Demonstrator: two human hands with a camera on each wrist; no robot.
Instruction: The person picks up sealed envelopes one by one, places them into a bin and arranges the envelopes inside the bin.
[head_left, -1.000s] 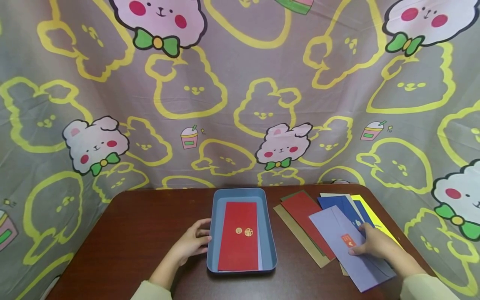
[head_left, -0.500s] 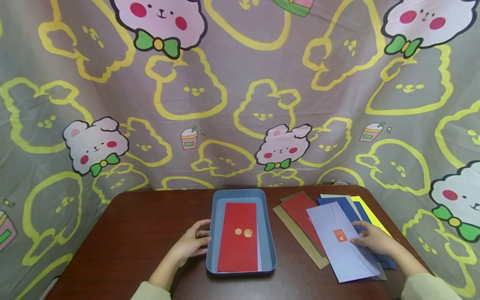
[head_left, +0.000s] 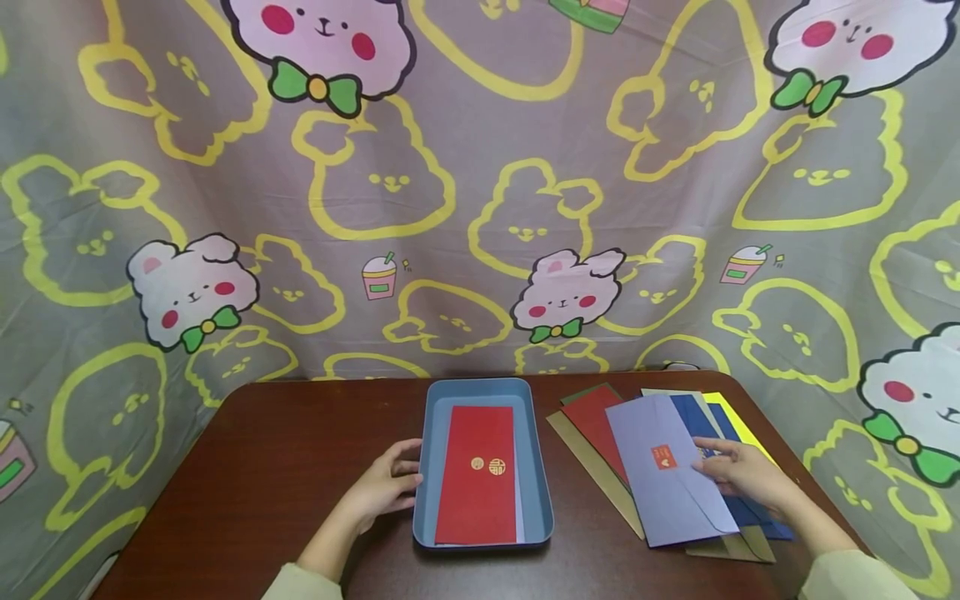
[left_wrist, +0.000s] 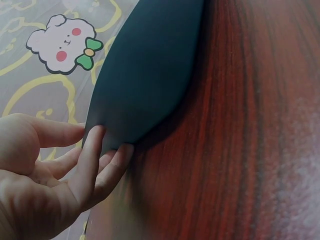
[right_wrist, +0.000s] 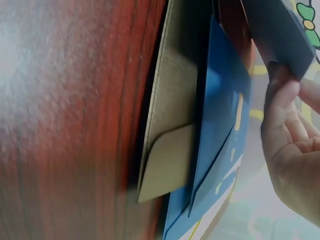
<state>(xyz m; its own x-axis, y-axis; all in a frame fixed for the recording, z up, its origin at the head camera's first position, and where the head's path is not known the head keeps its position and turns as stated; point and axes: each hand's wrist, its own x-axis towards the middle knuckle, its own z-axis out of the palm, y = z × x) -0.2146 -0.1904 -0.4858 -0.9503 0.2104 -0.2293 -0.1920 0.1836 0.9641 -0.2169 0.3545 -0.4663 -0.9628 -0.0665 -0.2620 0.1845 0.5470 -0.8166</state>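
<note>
A blue-grey tray [head_left: 540,500] holds a red envelope [head_left: 476,492] with gold emblems, lying over a pale one. My left hand [head_left: 382,485] touches the tray's left outer wall; the left wrist view shows its relaxed fingertips against the tray's dark side [left_wrist: 150,70]. With thumb and fingers, my right hand [head_left: 742,475] pinches the right edge of a lavender envelope [head_left: 667,508] bearing a small red sticker. That envelope is tilted over the spread envelopes at the right. In the right wrist view, the right hand [right_wrist: 295,135] grips its shaded edge [right_wrist: 280,35], above the blue envelope [right_wrist: 220,115].
Under and around the lavender envelope lie a red envelope [head_left: 596,425], a tan one [head_left: 592,475], blue ones [head_left: 686,408] and a yellow one [head_left: 738,417]. The brown wooden table [head_left: 262,467] meets a patterned cloth [head_left: 450,192] behind and at both sides.
My right hand has lifted the lavender envelope and shifted it left, uncovering more of the blue and tan envelopes beneath. The left hand and tray have stayed put.
</note>
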